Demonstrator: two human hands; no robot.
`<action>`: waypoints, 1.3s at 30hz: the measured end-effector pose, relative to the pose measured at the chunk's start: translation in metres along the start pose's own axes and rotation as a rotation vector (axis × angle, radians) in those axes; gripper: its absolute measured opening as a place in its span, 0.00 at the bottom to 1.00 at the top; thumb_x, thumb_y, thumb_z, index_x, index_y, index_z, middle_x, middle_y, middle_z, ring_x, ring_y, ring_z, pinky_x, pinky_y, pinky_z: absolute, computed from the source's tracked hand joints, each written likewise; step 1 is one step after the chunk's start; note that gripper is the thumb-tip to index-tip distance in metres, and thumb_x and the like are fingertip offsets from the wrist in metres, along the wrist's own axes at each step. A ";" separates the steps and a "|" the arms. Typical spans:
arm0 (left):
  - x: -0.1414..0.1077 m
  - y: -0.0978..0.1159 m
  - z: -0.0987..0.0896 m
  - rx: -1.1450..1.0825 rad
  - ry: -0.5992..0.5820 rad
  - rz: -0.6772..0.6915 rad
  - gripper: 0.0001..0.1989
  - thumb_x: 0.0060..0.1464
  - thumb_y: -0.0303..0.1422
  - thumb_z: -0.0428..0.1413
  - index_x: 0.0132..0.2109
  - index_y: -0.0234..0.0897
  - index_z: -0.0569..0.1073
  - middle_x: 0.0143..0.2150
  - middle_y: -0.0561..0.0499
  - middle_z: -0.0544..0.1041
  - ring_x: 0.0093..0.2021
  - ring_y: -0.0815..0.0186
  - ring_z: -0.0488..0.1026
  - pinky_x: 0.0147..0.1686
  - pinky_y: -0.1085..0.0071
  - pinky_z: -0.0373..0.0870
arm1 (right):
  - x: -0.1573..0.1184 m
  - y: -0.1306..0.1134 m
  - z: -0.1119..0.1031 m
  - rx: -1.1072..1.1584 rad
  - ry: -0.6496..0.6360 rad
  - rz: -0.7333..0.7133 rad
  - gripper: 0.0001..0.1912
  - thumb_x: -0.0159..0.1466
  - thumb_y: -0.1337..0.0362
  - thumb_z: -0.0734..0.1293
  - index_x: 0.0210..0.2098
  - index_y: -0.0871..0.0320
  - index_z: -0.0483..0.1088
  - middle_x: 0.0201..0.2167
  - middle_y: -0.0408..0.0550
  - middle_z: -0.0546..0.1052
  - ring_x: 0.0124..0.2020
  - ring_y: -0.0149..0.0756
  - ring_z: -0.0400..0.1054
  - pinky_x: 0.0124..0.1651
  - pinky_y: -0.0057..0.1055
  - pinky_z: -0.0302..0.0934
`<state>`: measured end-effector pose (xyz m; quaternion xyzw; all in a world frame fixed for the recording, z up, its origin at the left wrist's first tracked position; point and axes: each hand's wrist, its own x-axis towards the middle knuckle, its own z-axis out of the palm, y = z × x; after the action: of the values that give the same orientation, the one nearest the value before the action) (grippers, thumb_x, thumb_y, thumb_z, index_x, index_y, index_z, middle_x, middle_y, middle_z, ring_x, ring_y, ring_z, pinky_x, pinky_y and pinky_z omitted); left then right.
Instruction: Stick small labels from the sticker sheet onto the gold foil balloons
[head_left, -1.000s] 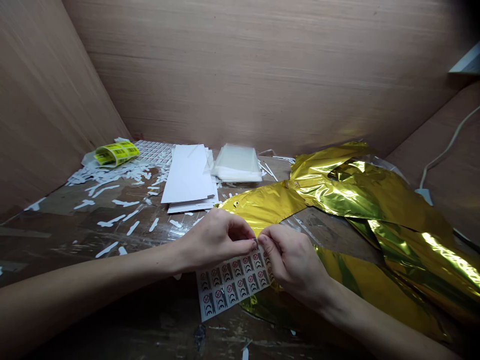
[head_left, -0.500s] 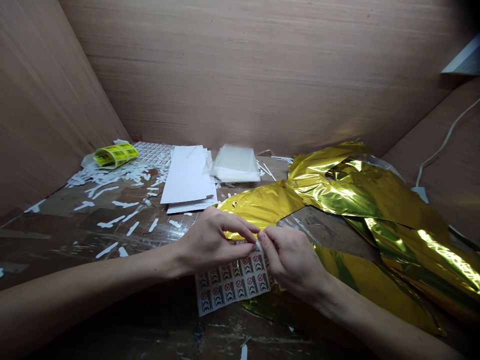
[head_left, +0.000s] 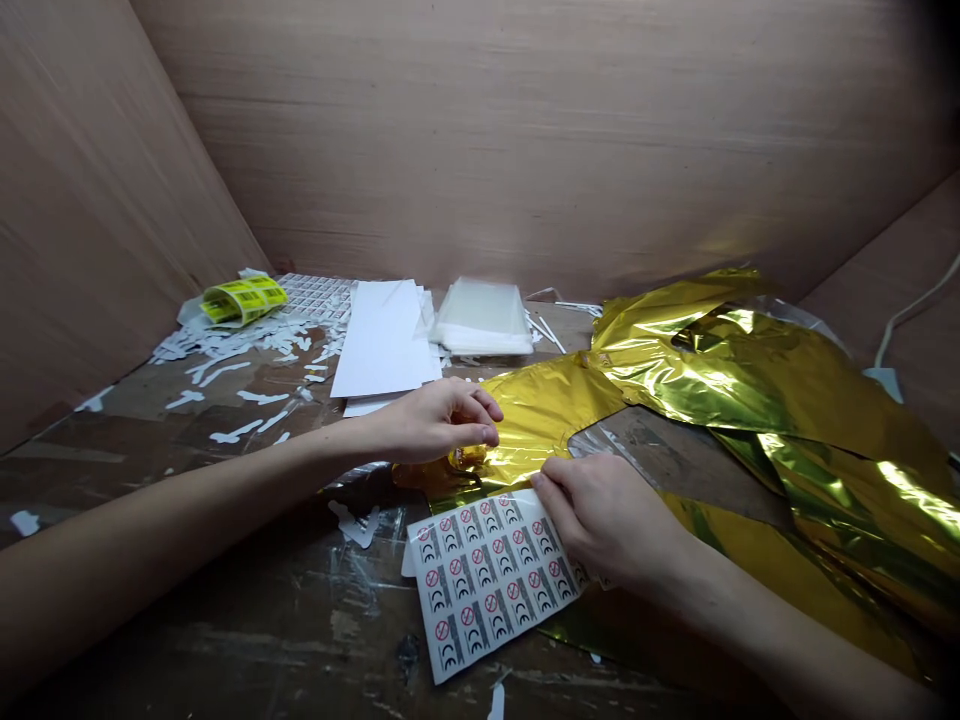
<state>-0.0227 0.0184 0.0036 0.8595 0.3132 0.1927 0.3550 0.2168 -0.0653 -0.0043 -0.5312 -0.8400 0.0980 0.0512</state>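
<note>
My right hand (head_left: pixel 607 515) is closed on the right edge of a white sticker sheet (head_left: pixel 487 590), printed with rows of CE marks and red crossed-out circles. The sheet tilts over the table and the gold foil. Up and to the left, my left hand (head_left: pixel 454 415) is above the gold foil balloon (head_left: pixel 555 400), its thumb and curled fingers drawn close together. Whatever lies between those fingertips is too small to make out. Shiny gold foil stretches from under both hands to the right side.
White cards (head_left: pixel 379 340) lie beside a stack of clear plastic bags (head_left: pixel 484 320) at the back. White paper scraps (head_left: pixel 225 350) and a curled yellow label sheet (head_left: pixel 244 300) are at the back left. A wooden wall (head_left: pixel 480 150) rises behind; a white cable (head_left: pixel 911 310) hangs at right.
My left hand has come away from the sticker sheet's upper edge, up over the foil. The sheet, still in my right hand, shows more of its face. The view has shifted slightly.
</note>
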 end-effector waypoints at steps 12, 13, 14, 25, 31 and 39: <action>0.002 0.007 0.002 -0.119 -0.046 -0.045 0.11 0.61 0.34 0.57 0.36 0.33 0.82 0.44 0.44 0.80 0.45 0.62 0.76 0.47 0.66 0.70 | 0.002 0.001 0.002 -0.031 -0.006 -0.012 0.21 0.72 0.60 0.55 0.23 0.57 0.62 0.21 0.45 0.70 0.22 0.31 0.56 0.32 0.36 0.38; 0.002 0.008 0.003 -0.119 -0.044 -0.049 0.11 0.61 0.34 0.57 0.36 0.33 0.82 0.44 0.44 0.80 0.45 0.63 0.76 0.47 0.66 0.70 | 0.002 0.002 0.003 -0.035 -0.006 -0.012 0.21 0.72 0.59 0.55 0.23 0.57 0.62 0.21 0.45 0.71 0.22 0.31 0.56 0.32 0.36 0.38; 0.002 0.009 0.003 -0.118 -0.042 -0.054 0.11 0.61 0.34 0.57 0.36 0.33 0.82 0.44 0.44 0.80 0.45 0.63 0.77 0.48 0.67 0.70 | 0.002 0.002 0.003 -0.040 -0.007 -0.012 0.21 0.72 0.59 0.55 0.23 0.57 0.62 0.21 0.45 0.71 0.22 0.31 0.56 0.32 0.36 0.38; 0.001 0.005 0.006 -0.140 -0.028 -0.081 0.11 0.60 0.36 0.58 0.34 0.34 0.82 0.43 0.44 0.81 0.44 0.63 0.77 0.46 0.67 0.72 | 0.001 0.000 0.001 -0.043 -0.021 -0.008 0.21 0.72 0.59 0.55 0.23 0.57 0.62 0.22 0.46 0.71 0.22 0.32 0.56 0.31 0.36 0.39; 0.000 0.007 0.005 -0.140 -0.027 -0.082 0.10 0.60 0.35 0.59 0.34 0.35 0.82 0.42 0.44 0.81 0.44 0.63 0.77 0.45 0.67 0.72 | 0.000 0.000 0.002 -0.043 -0.016 -0.017 0.21 0.72 0.60 0.56 0.23 0.57 0.63 0.21 0.46 0.71 0.22 0.31 0.56 0.31 0.36 0.39; 0.000 0.005 0.007 -0.089 -0.036 -0.052 0.11 0.61 0.34 0.57 0.35 0.34 0.81 0.41 0.45 0.82 0.41 0.64 0.77 0.42 0.69 0.72 | 0.000 0.002 0.005 -0.054 -0.013 -0.021 0.21 0.72 0.59 0.55 0.24 0.57 0.64 0.23 0.47 0.74 0.24 0.32 0.60 0.32 0.36 0.39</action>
<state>-0.0170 0.0121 0.0027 0.8377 0.3201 0.1816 0.4035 0.2174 -0.0656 -0.0095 -0.5229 -0.8482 0.0784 0.0326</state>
